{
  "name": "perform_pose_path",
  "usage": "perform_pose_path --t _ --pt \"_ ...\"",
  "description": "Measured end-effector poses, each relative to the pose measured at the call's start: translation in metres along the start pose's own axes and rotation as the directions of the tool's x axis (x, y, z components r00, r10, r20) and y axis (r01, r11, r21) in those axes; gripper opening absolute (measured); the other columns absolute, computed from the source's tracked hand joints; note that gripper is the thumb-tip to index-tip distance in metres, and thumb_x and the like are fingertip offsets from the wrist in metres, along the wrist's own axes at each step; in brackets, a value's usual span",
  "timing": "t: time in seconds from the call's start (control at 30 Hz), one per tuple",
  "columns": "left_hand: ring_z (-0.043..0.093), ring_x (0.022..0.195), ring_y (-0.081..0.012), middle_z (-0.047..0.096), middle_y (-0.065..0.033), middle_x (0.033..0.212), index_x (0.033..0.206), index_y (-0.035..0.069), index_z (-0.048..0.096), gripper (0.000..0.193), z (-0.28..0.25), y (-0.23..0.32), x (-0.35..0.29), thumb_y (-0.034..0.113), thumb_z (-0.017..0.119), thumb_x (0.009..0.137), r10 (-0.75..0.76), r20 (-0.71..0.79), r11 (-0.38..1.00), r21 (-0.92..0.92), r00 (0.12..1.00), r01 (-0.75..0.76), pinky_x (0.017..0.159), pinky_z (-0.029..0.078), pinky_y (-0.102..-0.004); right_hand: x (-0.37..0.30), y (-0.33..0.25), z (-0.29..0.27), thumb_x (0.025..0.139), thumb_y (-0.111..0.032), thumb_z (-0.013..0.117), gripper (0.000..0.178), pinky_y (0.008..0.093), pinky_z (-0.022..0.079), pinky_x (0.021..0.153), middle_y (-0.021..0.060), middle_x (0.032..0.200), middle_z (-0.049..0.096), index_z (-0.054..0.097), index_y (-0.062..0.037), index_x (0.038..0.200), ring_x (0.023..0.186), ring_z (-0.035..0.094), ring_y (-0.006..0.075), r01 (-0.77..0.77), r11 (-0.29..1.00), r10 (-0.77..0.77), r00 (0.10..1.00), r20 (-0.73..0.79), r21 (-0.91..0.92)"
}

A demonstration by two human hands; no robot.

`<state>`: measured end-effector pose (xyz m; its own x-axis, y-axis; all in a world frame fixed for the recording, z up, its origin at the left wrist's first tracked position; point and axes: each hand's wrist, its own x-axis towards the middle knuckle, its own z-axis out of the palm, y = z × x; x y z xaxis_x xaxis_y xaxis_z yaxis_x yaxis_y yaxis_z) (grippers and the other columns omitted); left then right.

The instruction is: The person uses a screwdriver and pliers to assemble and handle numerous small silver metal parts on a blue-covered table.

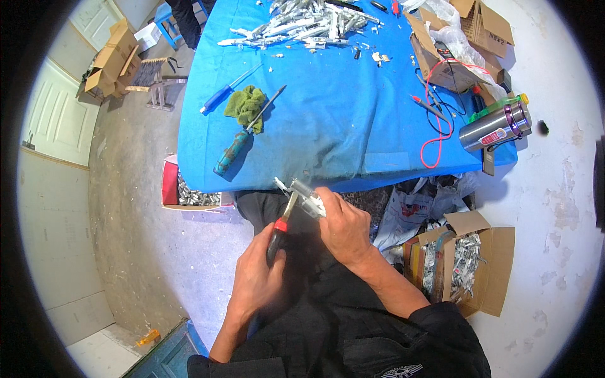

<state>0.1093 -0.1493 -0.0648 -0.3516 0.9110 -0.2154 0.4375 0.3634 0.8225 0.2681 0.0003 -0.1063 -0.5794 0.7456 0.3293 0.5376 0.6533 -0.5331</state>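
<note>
My left hand [252,274] grips the black-and-red handle of a flat-bladed hand tool [276,242]. Its metal blade points up and meets a small white plastic and metal part [309,200], which has a clear or silvery cylinder at its upper end. That part is pinched in my right hand [346,230], whose fingers hide some of it. Both hands are over my lap, just below the near edge of the blue-covered table [334,120]. Beyond them on the cloth lie a teal-handled screwdriver [231,153], its shaft across a crumpled green rag [244,104], and a blue-handled screwdriver [218,99].
A heap of white and metal parts [302,26] covers the table's far side. At the right are a steel flask [488,131], red and black test leads [430,104] and an open carton [435,53]. Parts fill a floor box [495,271] and a red-sided box [170,179].
</note>
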Motion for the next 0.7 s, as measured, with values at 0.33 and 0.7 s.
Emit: perform_pose_path --t 0.33,0.7 --pt "0.071 0.108 -0.0461 0.072 -0.0263 0.118 0.144 0.001 0.059 0.050 -0.002 0.001 0.001 0.010 0.070 0.095 0.040 -0.012 0.981 0.188 0.999 -0.037 0.091 0.056 -0.0515 -0.004 0.004 0.000 0.083 0.004 0.067 0.048 0.0466 0.061 0.070 0.0169 0.101 0.074 0.061 -0.0046 0.129 0.085 0.075 0.0399 0.022 0.997 -0.024 0.999 0.031 0.081" --pt "0.072 0.102 -0.0489 0.074 -0.0262 0.109 0.144 0.001 0.058 0.052 -0.005 -0.008 0.004 0.011 0.071 0.094 0.049 0.060 0.997 0.060 0.997 -0.053 0.088 0.055 -0.0514 -0.006 0.010 0.004 0.082 0.004 0.070 0.050 0.0468 0.061 0.075 0.0183 0.108 0.074 0.062 -0.0044 0.131 0.092 0.075 0.0399 -0.002 0.987 -0.007 0.998 0.056 0.159"
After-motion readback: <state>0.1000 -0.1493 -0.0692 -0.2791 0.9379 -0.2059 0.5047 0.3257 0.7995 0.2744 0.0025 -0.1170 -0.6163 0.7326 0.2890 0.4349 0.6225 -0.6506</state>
